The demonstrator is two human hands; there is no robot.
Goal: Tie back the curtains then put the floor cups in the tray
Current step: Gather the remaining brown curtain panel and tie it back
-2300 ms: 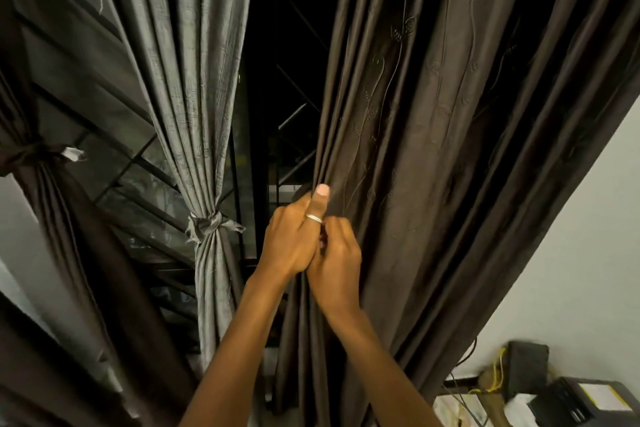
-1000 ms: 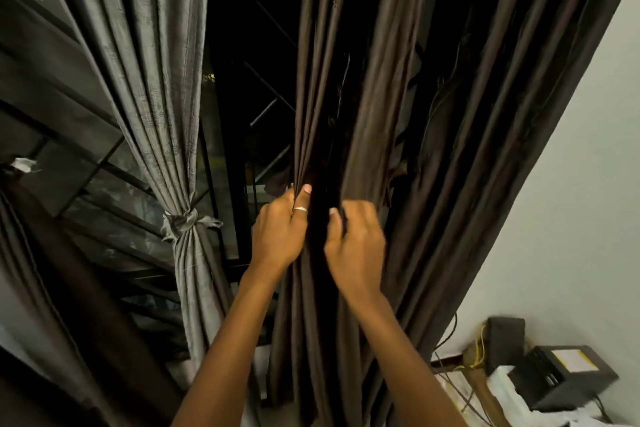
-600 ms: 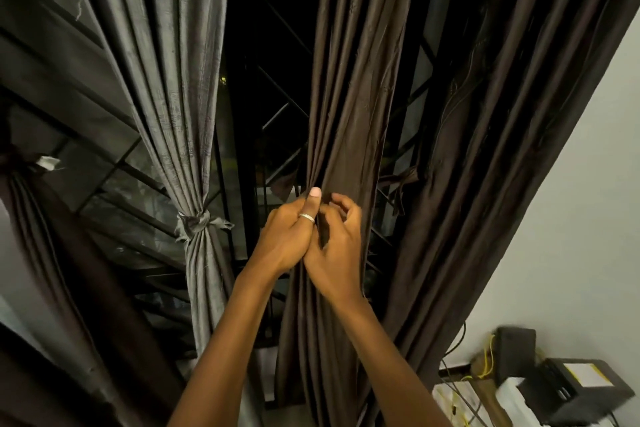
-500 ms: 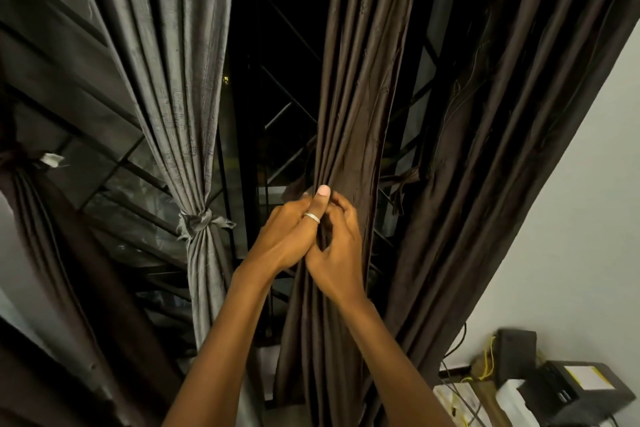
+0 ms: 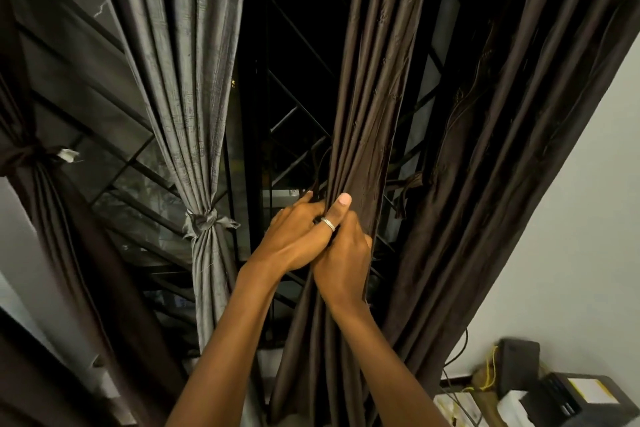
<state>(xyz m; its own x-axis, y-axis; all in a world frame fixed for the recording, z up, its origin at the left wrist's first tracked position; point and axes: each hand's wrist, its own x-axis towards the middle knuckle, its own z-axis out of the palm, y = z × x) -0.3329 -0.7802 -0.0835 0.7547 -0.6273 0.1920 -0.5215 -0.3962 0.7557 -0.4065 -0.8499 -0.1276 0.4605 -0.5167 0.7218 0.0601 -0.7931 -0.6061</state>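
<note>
A gathered bundle of the dark brown curtain (image 5: 367, 135) is held in a closed grip by both hands. The left hand (image 5: 294, 241) is wrapped round the bundle's left edge, with its fingers tucked behind the folds and its ringed thumb (image 5: 341, 206) pressed flat against the front. The right hand (image 5: 344, 262) is set just below the left and touching it, with its fingers curled round the bundle's right edge. The bundle is drawn narrow at the hands and spreads again below them. A loose strip of the same cloth (image 5: 408, 189) is seen hanging just right of the bundle, beside a further dark brown panel (image 5: 502, 156) that hangs loose against the white wall (image 5: 581, 211). A dark window grille (image 5: 294, 121) is seen behind the hands. To the left, a grey curtain (image 5: 194, 80) is knotted at its waist, and at the far left a brown curtain (image 5: 52, 211) is likewise tied. Black boxes (image 5: 517, 366) and cables are seen at the lower right.
</note>
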